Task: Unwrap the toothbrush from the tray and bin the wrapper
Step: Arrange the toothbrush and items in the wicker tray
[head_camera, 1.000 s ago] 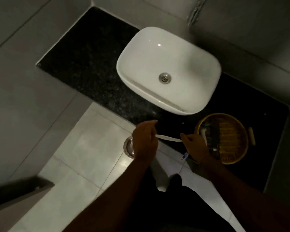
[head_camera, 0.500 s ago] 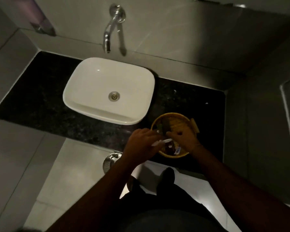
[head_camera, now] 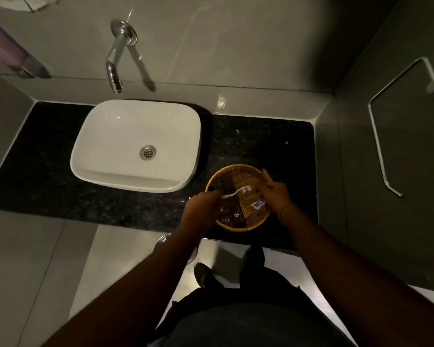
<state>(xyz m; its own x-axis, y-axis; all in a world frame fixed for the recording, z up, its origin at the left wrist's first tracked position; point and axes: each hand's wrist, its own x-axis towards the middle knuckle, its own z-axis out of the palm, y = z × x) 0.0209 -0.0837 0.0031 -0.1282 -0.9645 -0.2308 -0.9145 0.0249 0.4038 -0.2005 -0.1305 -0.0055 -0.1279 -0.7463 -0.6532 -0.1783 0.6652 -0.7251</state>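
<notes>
From the head camera I see the woven tray (head_camera: 238,227) on the black table (head_camera: 48,176), holding dark sachets (head_camera: 232,204) and a blue-marked wrapper (head_camera: 258,204). My left hand (head_camera: 202,212) is closed on the white toothbrush (head_camera: 236,193) above the tray; whether my right hand (head_camera: 276,196) grips anything, I cannot tell.

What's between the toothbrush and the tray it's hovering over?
Nothing visible. The left hand holds the toothbrush by one end just above the tray, across a dark packet. The right hand sits at the tray's right rim, clear of it.

Black counter (head_camera: 48,176): basin (head_camera: 115,136), tray (head_camera: 236,227) (wicker).
</notes>
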